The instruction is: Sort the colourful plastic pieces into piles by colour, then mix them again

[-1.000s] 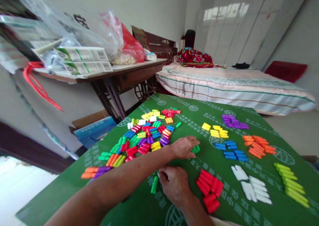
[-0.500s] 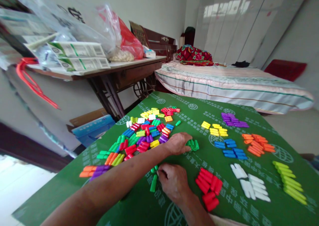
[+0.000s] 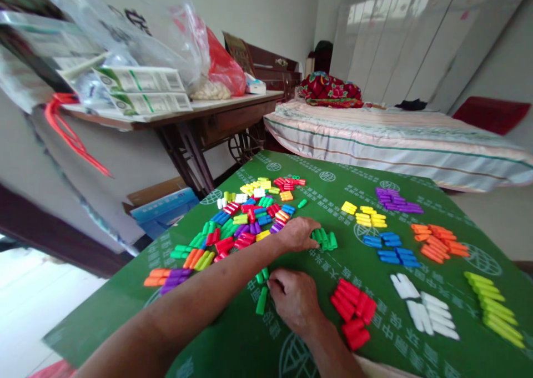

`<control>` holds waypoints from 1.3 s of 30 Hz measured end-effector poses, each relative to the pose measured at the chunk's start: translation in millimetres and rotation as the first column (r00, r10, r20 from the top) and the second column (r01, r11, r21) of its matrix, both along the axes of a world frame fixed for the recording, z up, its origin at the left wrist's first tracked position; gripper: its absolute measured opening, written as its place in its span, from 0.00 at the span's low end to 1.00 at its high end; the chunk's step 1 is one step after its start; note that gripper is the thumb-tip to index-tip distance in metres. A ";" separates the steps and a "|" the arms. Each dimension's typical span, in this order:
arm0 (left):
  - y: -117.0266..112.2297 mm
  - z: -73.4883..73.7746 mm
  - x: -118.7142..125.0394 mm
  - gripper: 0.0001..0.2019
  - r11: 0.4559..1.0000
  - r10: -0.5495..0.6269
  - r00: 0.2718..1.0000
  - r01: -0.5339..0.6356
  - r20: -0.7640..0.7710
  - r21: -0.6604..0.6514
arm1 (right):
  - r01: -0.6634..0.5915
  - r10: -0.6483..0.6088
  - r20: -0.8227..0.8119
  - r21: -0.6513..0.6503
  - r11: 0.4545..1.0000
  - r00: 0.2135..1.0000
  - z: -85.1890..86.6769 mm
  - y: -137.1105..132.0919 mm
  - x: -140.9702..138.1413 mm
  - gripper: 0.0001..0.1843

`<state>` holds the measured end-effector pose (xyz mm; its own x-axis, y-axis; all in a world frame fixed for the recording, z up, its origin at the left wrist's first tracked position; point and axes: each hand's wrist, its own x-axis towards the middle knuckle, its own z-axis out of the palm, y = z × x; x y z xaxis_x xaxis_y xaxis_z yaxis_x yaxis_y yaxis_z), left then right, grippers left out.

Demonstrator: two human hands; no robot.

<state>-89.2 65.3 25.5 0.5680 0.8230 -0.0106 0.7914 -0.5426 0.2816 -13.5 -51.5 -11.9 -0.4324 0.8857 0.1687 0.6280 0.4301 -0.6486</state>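
My left hand (image 3: 298, 235) reaches over the green board with its fingers bent. Its thumb and fingers close around the left end of a small row of green plastic pieces (image 3: 327, 239). Closer to me is my right hand (image 3: 295, 297), palm down with its fingers curled in. Whatever lies between those fingertips is hidden. Beside them on the left are a few loose green pieces (image 3: 261, 301), partly behind my left forearm. A mixed heap of coloured pieces (image 3: 227, 245) spreads out left of my left hand. Red pieces (image 3: 353, 306) lie grouped to the right of my right hand.
Sorted groups lie across the board's right side: yellow (image 3: 366, 217), blue (image 3: 393, 250), purple (image 3: 397, 201), orange (image 3: 439, 242), white (image 3: 428, 311) and lime pieces (image 3: 493, 308). A sewing table (image 3: 216, 111) with boxes and bags stands at the left, a bed (image 3: 375, 131) behind.
The whole view has shifted slightly, so the board and its pieces appear a little further right. Both hands stay almost in place, the left still at the green row.
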 end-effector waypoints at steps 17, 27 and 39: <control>-94.2 48.2 -94.5 0.05 0.995 0.095 0.984 -0.097 -0.150 -0.003 | -0.026 0.025 -0.017 -0.059 0.998 1.000 3.3 -2.6 5.4 0.10; -156.8 38.7 -101.1 0.10 0.971 0.218 0.969 -0.227 -0.115 -0.073 | -0.051 0.049 -0.021 -0.073 0.996 0.999 0.8 -2.7 6.5 0.10; -129.0 38.5 -75.1 0.12 0.972 0.182 0.924 -0.221 -0.336 -0.083 | -0.075 0.071 -0.061 -0.071 0.995 0.996 4.8 -2.7 6.6 0.09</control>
